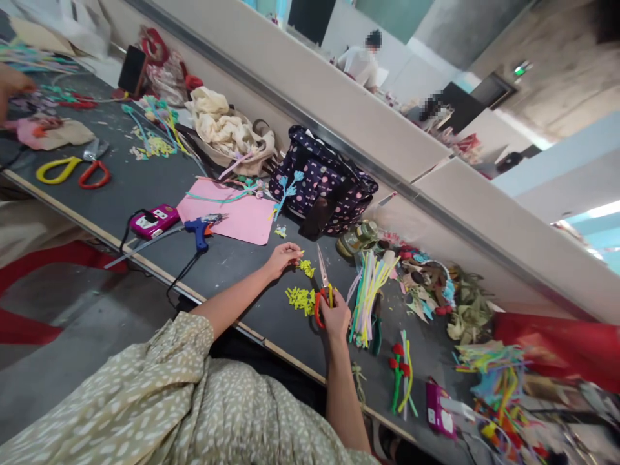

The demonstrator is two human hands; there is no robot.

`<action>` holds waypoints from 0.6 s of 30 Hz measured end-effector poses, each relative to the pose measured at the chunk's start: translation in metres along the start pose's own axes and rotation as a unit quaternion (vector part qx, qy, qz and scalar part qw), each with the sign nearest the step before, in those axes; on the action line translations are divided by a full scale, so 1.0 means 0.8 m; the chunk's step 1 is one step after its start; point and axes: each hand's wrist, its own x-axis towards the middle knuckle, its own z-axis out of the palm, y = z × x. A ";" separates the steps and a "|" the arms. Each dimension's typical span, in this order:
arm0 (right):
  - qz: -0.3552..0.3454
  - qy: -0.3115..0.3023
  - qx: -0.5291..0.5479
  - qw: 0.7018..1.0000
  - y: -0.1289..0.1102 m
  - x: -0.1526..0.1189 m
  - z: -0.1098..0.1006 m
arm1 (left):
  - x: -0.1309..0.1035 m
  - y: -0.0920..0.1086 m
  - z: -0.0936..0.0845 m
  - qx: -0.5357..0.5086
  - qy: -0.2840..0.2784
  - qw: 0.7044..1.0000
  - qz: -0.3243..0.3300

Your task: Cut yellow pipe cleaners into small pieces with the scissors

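1. Speckled top [252, 407], right up close.
2. Right hand [336, 318] has its fingers wrapped round the scissors [324, 280].
3. Left hand [285, 258] has fingers pinched on a yellow bit [302, 252].
4. Yellow pieces [301, 299] heaped on the counter [269, 305] beside the scissors.

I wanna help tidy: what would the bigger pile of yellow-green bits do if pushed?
The bigger pile of yellow-green bits would probably scatter, since they lie loose. Each is likely light, being tiny beside the held scissors.

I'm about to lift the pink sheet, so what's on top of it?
A teal stem lies across the pink sheet, and the front of the blue glue gun overlaps it. Anything underneath the sheet is hidden.
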 end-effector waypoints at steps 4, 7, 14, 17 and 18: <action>0.014 0.006 0.019 1.000 -0.006 0.012 0.002 | 0.002 0.002 -0.007 -0.009 -0.002 1.000 -0.007; 0.018 0.010 0.035 0.999 -0.010 0.017 0.003 | 0.002 0.007 -0.011 0.012 -0.007 1.000 -0.005; 0.022 0.015 0.093 0.995 -0.008 0.016 0.006 | -0.006 0.013 -0.011 0.068 -0.019 0.997 0.000; 0.021 0.010 0.114 0.993 -0.004 0.016 0.011 | -0.006 0.010 -0.008 0.083 -0.017 0.996 0.007; 0.020 0.009 0.117 0.993 -0.003 0.017 0.012 | -0.005 0.008 -0.006 0.089 -0.015 0.996 0.011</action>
